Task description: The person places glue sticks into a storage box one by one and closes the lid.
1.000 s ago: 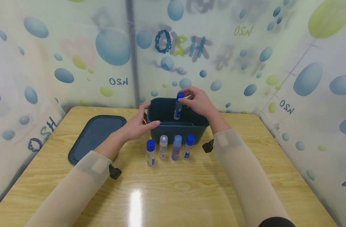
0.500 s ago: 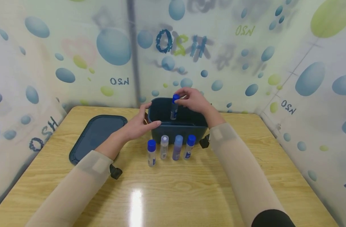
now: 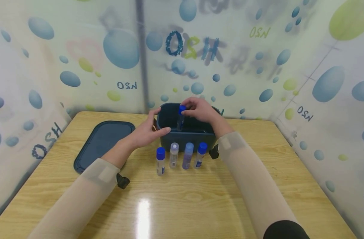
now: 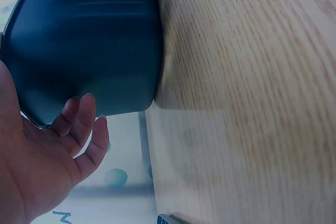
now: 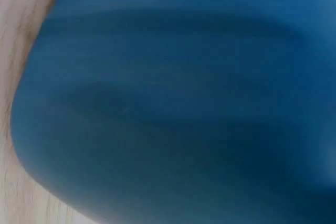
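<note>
Right hand [image 3: 200, 110] pinches a blue-capped cylindrical tube [image 3: 181, 122] inside a round-cornered teal plastic bin [image 3: 187, 138] near the wood-grained worktop's [image 3: 205, 205] far edge; left hand [image 3: 143, 133], spread-fingered, touches the rim.

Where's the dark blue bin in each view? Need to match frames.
Head: bin centre, behind four tubes.
Left wrist: bin upper left.
Right wrist: bin fills most of the frame, blurred.
Shared landmark: wood tabletop, also along the left wrist view's right side and the right wrist view's left edge.
</note>
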### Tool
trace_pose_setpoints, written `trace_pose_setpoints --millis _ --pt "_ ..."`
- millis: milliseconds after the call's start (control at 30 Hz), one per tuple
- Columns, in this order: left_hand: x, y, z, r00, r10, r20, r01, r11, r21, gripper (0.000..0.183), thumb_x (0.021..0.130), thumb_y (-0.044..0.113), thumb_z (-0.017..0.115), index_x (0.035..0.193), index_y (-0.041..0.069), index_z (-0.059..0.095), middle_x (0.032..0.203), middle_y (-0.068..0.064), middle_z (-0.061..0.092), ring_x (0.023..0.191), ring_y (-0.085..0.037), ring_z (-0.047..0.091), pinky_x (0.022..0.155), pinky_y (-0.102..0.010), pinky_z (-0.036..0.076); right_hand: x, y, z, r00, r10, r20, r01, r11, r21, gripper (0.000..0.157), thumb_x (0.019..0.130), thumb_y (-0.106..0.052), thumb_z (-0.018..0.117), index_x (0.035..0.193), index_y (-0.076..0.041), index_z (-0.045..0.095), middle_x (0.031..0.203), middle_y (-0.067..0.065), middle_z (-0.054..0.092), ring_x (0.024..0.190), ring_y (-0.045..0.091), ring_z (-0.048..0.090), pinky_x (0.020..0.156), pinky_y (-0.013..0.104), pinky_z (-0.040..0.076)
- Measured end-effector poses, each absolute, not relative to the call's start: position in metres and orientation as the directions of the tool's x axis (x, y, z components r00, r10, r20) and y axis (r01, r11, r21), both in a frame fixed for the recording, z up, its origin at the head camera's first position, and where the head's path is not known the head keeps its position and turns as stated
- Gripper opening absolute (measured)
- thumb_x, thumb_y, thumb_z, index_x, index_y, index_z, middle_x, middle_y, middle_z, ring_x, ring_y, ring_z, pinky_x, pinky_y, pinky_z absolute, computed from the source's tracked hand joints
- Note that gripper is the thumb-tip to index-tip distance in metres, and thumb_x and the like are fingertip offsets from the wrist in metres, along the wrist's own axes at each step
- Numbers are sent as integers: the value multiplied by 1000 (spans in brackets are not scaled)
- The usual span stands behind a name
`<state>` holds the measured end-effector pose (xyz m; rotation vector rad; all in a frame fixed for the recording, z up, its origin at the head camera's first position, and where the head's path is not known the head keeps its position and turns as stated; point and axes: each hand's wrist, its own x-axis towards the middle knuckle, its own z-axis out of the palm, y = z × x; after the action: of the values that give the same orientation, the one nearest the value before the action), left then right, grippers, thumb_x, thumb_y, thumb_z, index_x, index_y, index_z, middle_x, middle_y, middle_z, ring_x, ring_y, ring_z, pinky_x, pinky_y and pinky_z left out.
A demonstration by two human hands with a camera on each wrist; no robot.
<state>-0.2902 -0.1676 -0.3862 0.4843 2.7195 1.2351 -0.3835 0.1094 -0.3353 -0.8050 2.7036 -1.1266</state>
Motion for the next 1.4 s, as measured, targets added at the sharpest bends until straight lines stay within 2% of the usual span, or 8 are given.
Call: trace_pose_setpoints --millis 267,700,1400 --pt "-290 -168 -387 -940 340 32 247 613 751 103 105 65 63 176 29 0 121 -16 63 107 -31 63 87 -39 55 -379 101 -342 -817 -570 86 -464 562 -684 33 106 -20 76 136 -8 72 125 14 78 113 29 76 105 48 59" --pt "-290 -169 -389 -941 338 30 245 615 750 103 105 66 63 176 28 -1 122 -17 63 106 -30 63 85 -38 55 -377 94 -343 -799 -593 101 -482 530 -698 31 107 -18 74 136 -8 71 124 13 78 110 28 79 104 45 61" --pt "-290 -168 -387 -938 346 33 254 618 744 103 105 66 62 177 26 -1 123 -18 63 107 -31 63 85 -38 54 -379 93 -343 -806 -590 39 -466 593 -657 43 111 -23 68 154 -21 67 128 9 79 108 23 77 100 42 61"
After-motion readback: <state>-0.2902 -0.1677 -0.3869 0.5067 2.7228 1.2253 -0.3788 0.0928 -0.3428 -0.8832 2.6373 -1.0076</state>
